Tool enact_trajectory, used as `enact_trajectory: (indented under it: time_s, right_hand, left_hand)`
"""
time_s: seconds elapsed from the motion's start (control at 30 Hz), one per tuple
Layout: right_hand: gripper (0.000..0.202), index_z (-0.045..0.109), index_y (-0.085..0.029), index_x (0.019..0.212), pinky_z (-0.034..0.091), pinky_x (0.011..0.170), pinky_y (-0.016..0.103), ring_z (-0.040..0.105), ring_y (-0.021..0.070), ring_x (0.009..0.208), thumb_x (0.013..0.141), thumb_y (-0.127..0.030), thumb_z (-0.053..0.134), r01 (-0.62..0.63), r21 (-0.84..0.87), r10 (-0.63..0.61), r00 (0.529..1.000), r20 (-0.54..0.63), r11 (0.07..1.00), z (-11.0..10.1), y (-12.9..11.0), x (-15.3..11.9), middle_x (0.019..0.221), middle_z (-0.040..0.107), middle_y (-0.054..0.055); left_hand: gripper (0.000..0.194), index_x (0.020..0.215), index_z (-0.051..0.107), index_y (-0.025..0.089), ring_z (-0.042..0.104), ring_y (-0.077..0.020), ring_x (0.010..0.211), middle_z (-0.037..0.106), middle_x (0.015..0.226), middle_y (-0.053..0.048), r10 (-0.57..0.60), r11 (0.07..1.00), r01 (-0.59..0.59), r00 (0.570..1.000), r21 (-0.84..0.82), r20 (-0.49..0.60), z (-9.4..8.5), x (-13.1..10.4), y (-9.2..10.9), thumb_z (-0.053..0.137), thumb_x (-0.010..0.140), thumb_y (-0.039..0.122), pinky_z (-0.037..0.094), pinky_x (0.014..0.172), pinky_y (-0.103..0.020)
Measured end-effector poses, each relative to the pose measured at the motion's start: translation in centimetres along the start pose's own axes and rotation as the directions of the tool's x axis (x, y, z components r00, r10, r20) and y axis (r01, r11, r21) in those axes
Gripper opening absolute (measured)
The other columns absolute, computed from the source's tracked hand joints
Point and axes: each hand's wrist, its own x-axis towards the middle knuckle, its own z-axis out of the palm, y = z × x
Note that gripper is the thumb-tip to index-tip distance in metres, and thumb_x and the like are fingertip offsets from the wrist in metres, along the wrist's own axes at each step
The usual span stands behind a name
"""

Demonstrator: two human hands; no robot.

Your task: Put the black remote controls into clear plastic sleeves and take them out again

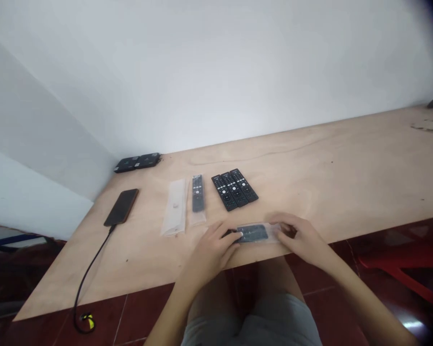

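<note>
Near the table's front edge a dark remote control [254, 233] lies sideways inside a clear plastic sleeve [272, 235]. My left hand [216, 245] is closed on the remote's left end, thumb on top. At the other end, my right hand [296, 235] pinches the sleeve past the remote. Just beyond my hands, three black remotes [234, 189] lie side by side, bare. To their left is another remote [198, 193] in its own sleeve. Left of that lies a flat stack of clear sleeves [174, 206].
A phone [121, 207] lies at the left with a black cable [90, 266] hanging over the table's edge. Two black boxes [137, 162] stand against the wall at the back left. A red plastic stool or chair [400, 269] is below on the right.
</note>
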Motion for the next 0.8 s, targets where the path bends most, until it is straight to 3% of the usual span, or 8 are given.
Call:
enact_trajectory:
  time_s: [0.1, 0.27, 0.4, 0.5, 0.6, 0.8]
  right_hand:
    - [0.037, 0.077, -0.031, 0.137, 0.052, 0.120, 0.053, 0.061, 0.0330, 0.140, 0.101, -0.026, 0.067, 0.141, -0.056, -0.134, 0.984, 0.115, 0.988, -1.3, -0.4, -1.0, 0.145, 0.070, 0.011]
    - [0.033, 0.077, -0.033, 0.135, 0.052, 0.121, 0.055, 0.059, 0.0317, 0.145, 0.107, -0.021, 0.063, 0.288, -0.001, -0.275, 0.915, 0.294, 0.957, 0.0, -2.4, -1.5, 0.149, 0.069, 0.010]
    - [0.031, 0.077, -0.031, 0.133, 0.056, 0.115, 0.055, 0.063, 0.0323, 0.137, 0.105, -0.022, 0.069, 0.382, -0.091, -0.344, 0.896, 0.280, 0.920, 2.6, -3.9, -1.2, 0.141, 0.073, 0.010]
    - [0.033, 0.074, -0.029, 0.137, 0.057, 0.113, 0.053, 0.062, 0.0322, 0.134, 0.105, -0.023, 0.071, 0.432, -0.180, -0.377, 0.885, 0.274, 0.884, 4.9, -4.8, -0.5, 0.142, 0.072, 0.010]
    - [0.034, 0.071, -0.026, 0.140, 0.056, 0.112, 0.054, 0.062, 0.0328, 0.131, 0.107, -0.020, 0.065, 0.462, -0.260, -0.408, 0.882, 0.238, 0.848, 7.2, -5.6, 0.4, 0.142, 0.072, 0.011]
    - [0.032, 0.069, -0.016, 0.138, 0.055, 0.103, 0.053, 0.060, 0.0358, 0.121, 0.108, -0.017, 0.060, 0.405, -0.493, -0.380, 0.912, 0.155, 0.770, 11.3, -6.8, 3.2, 0.139, 0.071, 0.016]
  left_hand:
    - [0.030, 0.133, 0.070, 0.024, 0.069, -0.0273, 0.126, 0.074, 0.133, -0.012, 0.050, 0.997, -0.050, 0.999, -0.050, 0.001, 0.4, -0.3, -0.1, 0.057, 0.109, 0.011, 0.062, 0.105, -0.048]
    - [0.039, 0.132, 0.070, 0.025, 0.059, -0.0268, 0.149, 0.073, 0.146, -0.010, 0.072, 0.996, -0.072, 0.997, -0.050, -0.005, 0.6, -0.6, -0.8, 0.047, 0.109, 0.004, 0.054, 0.122, -0.056]
    - [0.040, 0.129, 0.072, 0.025, 0.050, -0.0315, 0.159, 0.071, 0.151, -0.011, 0.022, 0.996, -0.011, 0.993, 0.093, -0.114, 0.2, -1.2, -1.8, 0.048, 0.105, 0.003, 0.046, 0.127, -0.067]
    - [0.038, 0.124, 0.074, 0.024, 0.050, -0.0319, 0.158, 0.067, 0.156, -0.011, -0.047, 0.982, 0.082, 0.978, 0.168, -0.204, -0.3, -1.6, -2.5, 0.050, 0.104, 0.003, 0.047, 0.127, -0.065]
    - [0.039, 0.133, 0.070, 0.023, 0.047, -0.0323, 0.159, 0.061, 0.162, -0.011, -0.132, 0.960, 0.185, 0.961, 0.208, -0.243, -0.6, -1.8, -3.2, 0.047, 0.106, 0.005, 0.047, 0.128, -0.061]
    - [0.044, 0.155, 0.054, 0.019, 0.064, -0.0338, 0.140, 0.065, 0.150, -0.017, -0.316, 0.907, 0.374, 0.908, 0.193, -0.275, 0.0, -2.1, -3.8, 0.044, 0.112, 0.017, 0.058, 0.114, -0.056]
